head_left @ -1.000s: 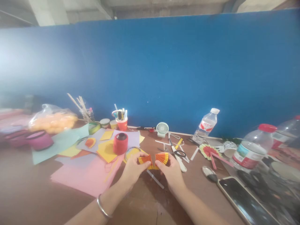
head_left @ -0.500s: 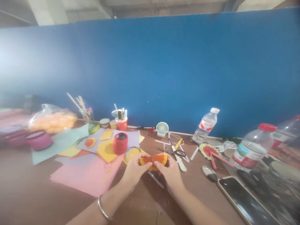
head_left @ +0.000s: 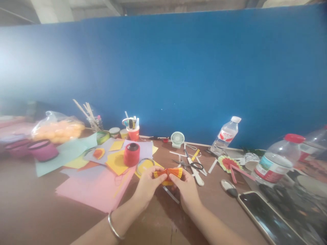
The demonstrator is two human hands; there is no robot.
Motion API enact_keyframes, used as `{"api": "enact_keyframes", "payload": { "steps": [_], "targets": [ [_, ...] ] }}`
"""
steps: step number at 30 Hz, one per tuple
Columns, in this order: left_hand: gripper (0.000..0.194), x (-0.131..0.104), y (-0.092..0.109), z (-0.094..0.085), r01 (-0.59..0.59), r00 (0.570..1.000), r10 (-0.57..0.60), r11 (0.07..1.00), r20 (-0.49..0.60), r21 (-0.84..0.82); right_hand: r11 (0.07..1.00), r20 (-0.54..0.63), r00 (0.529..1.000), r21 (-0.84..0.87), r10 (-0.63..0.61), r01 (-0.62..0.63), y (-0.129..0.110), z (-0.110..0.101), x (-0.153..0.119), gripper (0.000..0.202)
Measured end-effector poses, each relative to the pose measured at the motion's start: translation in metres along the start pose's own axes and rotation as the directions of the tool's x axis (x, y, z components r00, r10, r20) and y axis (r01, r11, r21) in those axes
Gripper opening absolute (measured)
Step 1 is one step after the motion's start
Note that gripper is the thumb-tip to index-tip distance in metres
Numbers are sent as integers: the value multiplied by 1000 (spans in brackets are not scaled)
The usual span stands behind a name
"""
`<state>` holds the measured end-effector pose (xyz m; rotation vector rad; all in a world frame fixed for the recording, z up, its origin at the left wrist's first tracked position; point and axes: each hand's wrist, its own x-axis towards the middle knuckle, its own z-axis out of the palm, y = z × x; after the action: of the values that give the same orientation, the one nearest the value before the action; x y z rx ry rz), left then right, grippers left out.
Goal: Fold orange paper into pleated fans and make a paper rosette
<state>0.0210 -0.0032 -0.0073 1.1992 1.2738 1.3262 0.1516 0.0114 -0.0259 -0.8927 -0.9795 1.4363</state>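
Between my two hands is a pleated paper fan (head_left: 168, 173), orange inside with yellow edges, opened out into a partial round. My left hand (head_left: 149, 183) pinches its left side with thumb and fingers. My right hand (head_left: 186, 186) pinches the right side the same way, and both thumbs press near its middle. The fan's upper edges meet at the centre, and its lower folds show below the thumbs. Just beneath the hands, a white strip (head_left: 171, 195) lies on the table. Scissors (head_left: 195, 165) and a white-handled knife (head_left: 198, 177) rest beyond my right hand.
Coloured paper sheets (head_left: 92, 190) and a red thread spool (head_left: 131, 154) lie left. A small fan (head_left: 177, 139) and a water bottle (head_left: 224, 136) stand at the back. At right are a phone (head_left: 268, 214), a pleated rosette (head_left: 228, 164) and a large bottle (head_left: 278, 160).
The gap between the fan's two upper edges has closed; they now meet in the middle. My hands stay in nearly the same place, still pinching it.
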Motion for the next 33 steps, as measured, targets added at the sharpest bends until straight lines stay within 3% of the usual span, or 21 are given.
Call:
{"api": "enact_keyframes", "payload": {
  "steps": [16, 22, 28, 33],
  "targets": [
    [17, 0, -2, 1, 12, 1000, -13, 999, 26, 48, 1000, -4, 1000, -30, 4, -4, -1, 1, -1, 25],
    [23, 1, -4, -1, 33, 999, -30, 995, -28, 97, 999, 2, 1000, -28, 19, -18, -2, 0, -1, 26],
    [21, 1, -2, -1, 27, 999, -22, 992, -45, 121, 1000, 68, 998, -10, 11, -10, -3, 0, 0, 23],
    [22, 0, 2, -1, 45, 999, -45, 996, 1, 79, 998, 84, 996, -62, -27, 32, -3, -2, 1, 20]
  ]
}}
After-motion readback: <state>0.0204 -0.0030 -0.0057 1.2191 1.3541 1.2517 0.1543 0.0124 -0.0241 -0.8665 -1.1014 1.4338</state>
